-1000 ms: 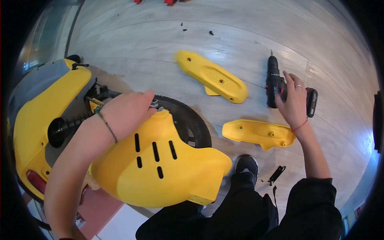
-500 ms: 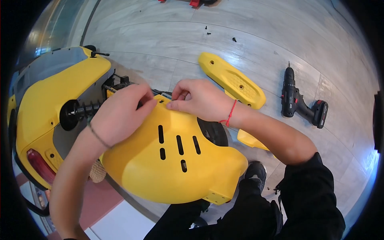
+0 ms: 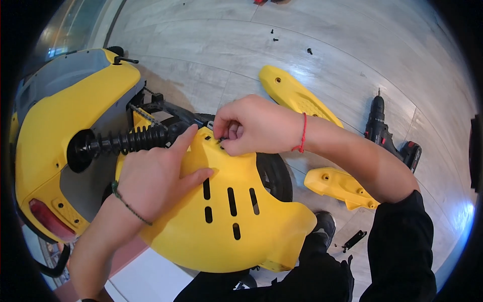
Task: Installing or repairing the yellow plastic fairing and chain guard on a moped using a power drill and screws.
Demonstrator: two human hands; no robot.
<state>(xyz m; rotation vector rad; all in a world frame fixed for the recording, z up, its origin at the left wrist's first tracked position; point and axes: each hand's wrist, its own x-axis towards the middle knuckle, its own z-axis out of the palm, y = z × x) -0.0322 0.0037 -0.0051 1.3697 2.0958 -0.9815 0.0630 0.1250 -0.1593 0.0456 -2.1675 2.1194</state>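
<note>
A yellow plastic fender (image 3: 269, 229) with several dark slots covers a black wheel (image 3: 275, 176). My left hand (image 3: 156, 173) is open on its upper left side, thumb and index finger spread and lying against the plastic. Near the narrow top end, by small holes, my right hand (image 3: 251, 128) pinches a small dark screw (image 3: 220, 143) between thumb and fingertips; its tip and the hole beneath are partly hidden. Next to my left hand, a black coil-spring shock absorber (image 3: 126, 142) runs toward the grey and yellow scooter-like body (image 3: 80, 108).
On the floor lie a long yellow cover (image 3: 297, 95), another yellow piece (image 3: 339, 185), a black cordless drill (image 3: 377, 121) and a small black part (image 3: 354, 240). Loose dark screws (image 3: 309, 51) are scattered farther off. A white panel (image 3: 151, 272) is at lower left.
My left hand has drawn back from the fender's top end and spread its fingers, uncovering the shock absorber. My right hand still pinches near the holes. The whole view has shifted slightly.
</note>
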